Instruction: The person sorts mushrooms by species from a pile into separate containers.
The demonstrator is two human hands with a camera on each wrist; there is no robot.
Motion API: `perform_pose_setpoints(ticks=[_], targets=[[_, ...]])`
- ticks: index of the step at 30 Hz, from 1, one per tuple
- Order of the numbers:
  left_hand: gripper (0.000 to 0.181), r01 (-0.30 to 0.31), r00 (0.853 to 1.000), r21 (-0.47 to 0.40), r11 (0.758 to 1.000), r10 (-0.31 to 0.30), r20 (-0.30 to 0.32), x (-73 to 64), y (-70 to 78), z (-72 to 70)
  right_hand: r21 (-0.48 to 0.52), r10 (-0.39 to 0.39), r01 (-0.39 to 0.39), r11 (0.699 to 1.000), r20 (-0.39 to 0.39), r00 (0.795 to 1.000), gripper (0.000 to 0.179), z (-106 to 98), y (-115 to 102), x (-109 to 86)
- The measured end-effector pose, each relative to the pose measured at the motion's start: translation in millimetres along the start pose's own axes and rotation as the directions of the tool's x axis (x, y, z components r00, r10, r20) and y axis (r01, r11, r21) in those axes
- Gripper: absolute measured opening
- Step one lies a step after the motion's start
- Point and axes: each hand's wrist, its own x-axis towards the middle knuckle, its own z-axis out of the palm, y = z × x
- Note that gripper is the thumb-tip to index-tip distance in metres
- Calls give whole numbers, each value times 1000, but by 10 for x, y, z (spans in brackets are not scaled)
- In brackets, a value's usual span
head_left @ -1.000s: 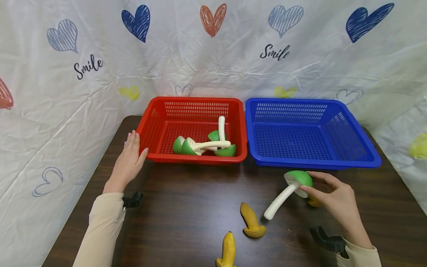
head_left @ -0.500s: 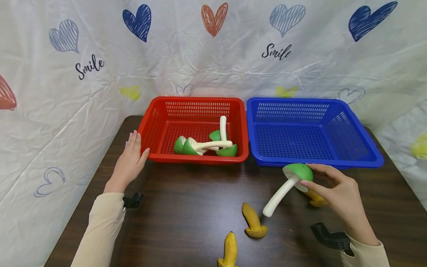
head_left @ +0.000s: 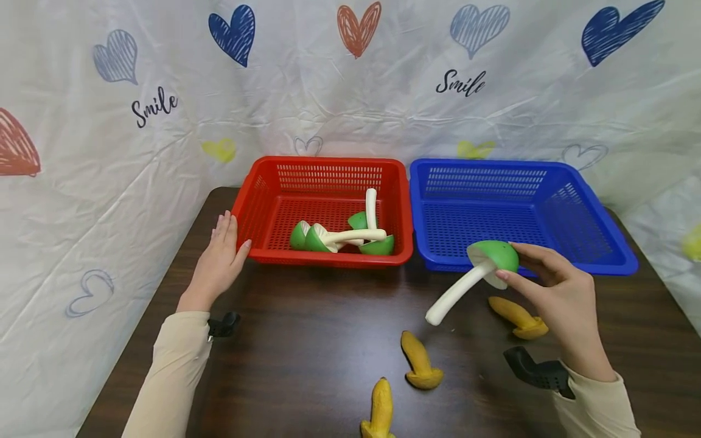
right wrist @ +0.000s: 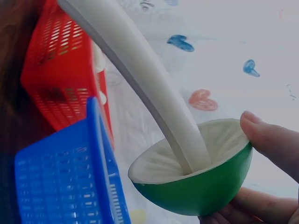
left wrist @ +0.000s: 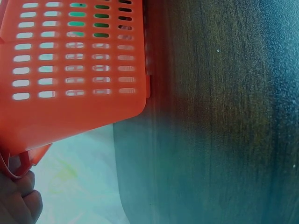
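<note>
My right hand (head_left: 564, 298) pinches a toy mushroom (head_left: 495, 255) by its green cap, thumb on the rim and fingers behind. Its long white stem slants down to the left, and it is up off the table in front of the blue basket (head_left: 602, 267). In the right wrist view the cap (right wrist: 196, 186) shows its pale underside. My left hand (head_left: 216, 261) rests with straight fingers against the left side of the red basket (head_left: 328, 259). Several similar green-capped mushrooms (head_left: 350, 236) lie inside that basket. The left wrist view shows the basket's slotted wall (left wrist: 74, 79) and curled fingertips (left wrist: 21, 196) at its rim.
Three yellow-brown mushrooms lie on the dark wooden table (head_left: 285, 353): one at the right (head_left: 517, 317), another mid-table (head_left: 420, 362), a third at the front edge (head_left: 379, 410). The two baskets stand side by side before a white cloth (head_left: 339, 91) printed with hearts.
My right hand has lifted the green mushroom up and toward the blue basket, uncovering the yellow-brown mushroom beneath. My left hand stays at the red basket. The head view has shifted slightly.
</note>
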Motion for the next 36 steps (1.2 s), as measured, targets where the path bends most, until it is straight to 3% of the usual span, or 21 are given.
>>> perform_pose_setpoints(ticks=[17, 25, 31, 36], targets=[[66, -3, 1000, 3, 1000, 3, 1, 37, -5, 21, 55, 2, -1, 998, -23, 1000, 44, 214, -64, 197], [66, -4, 1000, 13, 1000, 4, -2, 41, -10, 6, 161, 28, -20, 987, -47, 998, 43, 339, -145, 279], [66, -4, 1000, 11, 1000, 4, -2, 25, -12, 3, 310, 50, -38, 950, -29, 998, 41, 455, -142, 338], [66, 2, 1000, 9, 1000, -2, 1, 12, -14, 3, 340, 69, -60, 938, -15, 998, 39, 581, -145, 375]])
